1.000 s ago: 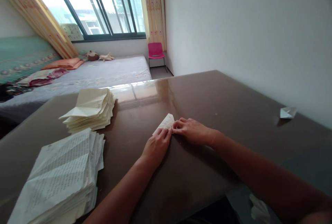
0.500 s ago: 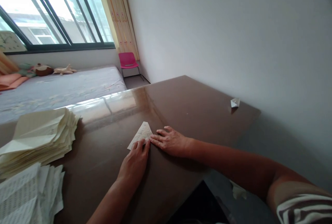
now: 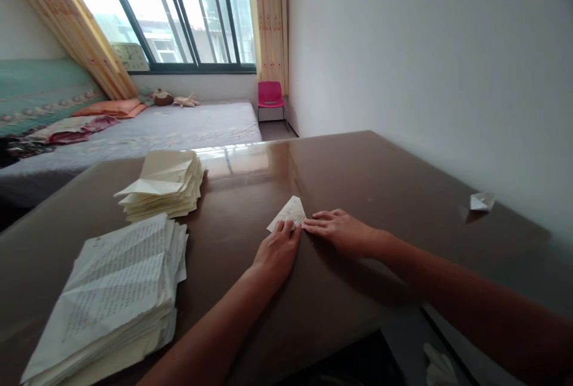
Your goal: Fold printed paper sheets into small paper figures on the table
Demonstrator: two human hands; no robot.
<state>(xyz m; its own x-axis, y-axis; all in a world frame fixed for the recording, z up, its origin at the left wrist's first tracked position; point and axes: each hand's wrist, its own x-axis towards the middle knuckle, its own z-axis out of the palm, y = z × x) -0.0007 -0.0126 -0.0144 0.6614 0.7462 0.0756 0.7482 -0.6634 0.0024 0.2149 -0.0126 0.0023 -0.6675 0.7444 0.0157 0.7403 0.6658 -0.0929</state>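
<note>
A small folded piece of printed paper (image 3: 289, 213) lies flat on the glossy brown table (image 3: 367, 171). My left hand (image 3: 277, 252) presses its near edge with curled fingertips. My right hand (image 3: 342, 231) lies flat beside it, fingers stretched out, fingertips touching the paper's right corner. Both hands hold the paper down against the tabletop.
A stack of printed sheets (image 3: 111, 290) sits at the near left and a stack of folded cream sheets (image 3: 163, 186) behind it. A small white folded paper shape (image 3: 481, 201) rests at the far right by the wall. A bed (image 3: 147, 129) and pink chair (image 3: 270, 95) stand beyond.
The view swung right and then back left. My hands stayed on the folded paper; the right hand's fingers went from curled to stretched flat.
</note>
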